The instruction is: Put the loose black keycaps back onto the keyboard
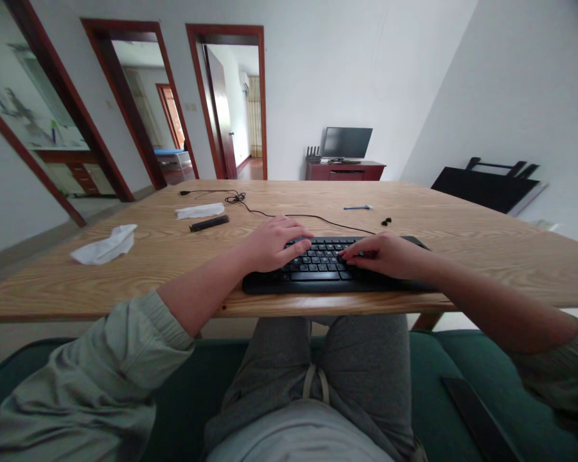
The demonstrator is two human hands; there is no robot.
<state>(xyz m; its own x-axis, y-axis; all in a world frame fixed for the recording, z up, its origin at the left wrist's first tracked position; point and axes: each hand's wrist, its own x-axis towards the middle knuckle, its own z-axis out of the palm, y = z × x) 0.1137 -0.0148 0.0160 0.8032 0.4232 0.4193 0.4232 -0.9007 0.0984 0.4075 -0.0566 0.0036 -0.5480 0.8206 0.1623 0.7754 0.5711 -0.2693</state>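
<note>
A black keyboard (pixel 315 276) lies along the table's front edge, its cable running off to the back left. My left hand (pixel 274 245) rests on the keyboard's left part, palm down, with fingers stretched out and thumb apart. Over the keys right of the middle, my right hand (pixel 385 255) has its thumb and fingertips brought together at one spot. Whatever is between those fingertips is too small or hidden to make out. Beyond the right hand are small black pieces (pixel 386 221) and a thin blue stick with a pale end (pixel 358 207).
Crumpled white tissue (pixel 105 245), a folded white tissue (pixel 200 210) and a black strip (pixel 209 223) lie on the wooden table (pixel 173 256) at left. The cable (pixel 236 197) is bundled behind them. A long dark object (pixel 479 417) lies on the green seat at right.
</note>
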